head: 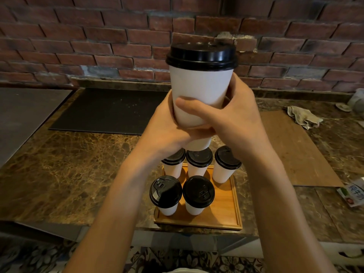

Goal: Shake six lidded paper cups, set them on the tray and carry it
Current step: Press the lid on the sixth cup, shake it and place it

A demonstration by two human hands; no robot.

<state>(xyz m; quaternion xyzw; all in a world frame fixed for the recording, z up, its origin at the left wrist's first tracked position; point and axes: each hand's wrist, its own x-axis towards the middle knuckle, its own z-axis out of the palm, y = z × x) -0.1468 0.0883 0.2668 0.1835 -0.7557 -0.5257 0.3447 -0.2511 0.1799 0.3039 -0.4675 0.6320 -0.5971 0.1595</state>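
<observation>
While you hold the sixth cup (199, 95) up in front of the brick wall (118, 36), its long axis runs close to vertical, with the black lid (201, 56) on top and the narrow base pointing down at the tray (226, 213). Its white wall carries no printing. Your left hand (167, 123) curls round the lower part from the left, and your right hand (236, 115) wraps it from the right with the thumb laid across the front (the fingers behind the cup are hidden). Below it, five lidded cups stand upright on the wooden tray: a back-left cup (173, 166), a back-middle cup (199, 164) and a back-right cup (226, 166), then a front-left cup (165, 196) and a front-right cup (198, 194). Their lids bear raised marks too small to read. The tray sits at the near edge of the marble counter (69, 164). At the right edge lies a packet (352, 196) with green characters, cut off by the frame, and a crumpled cloth (303, 117) lies further back.
</observation>
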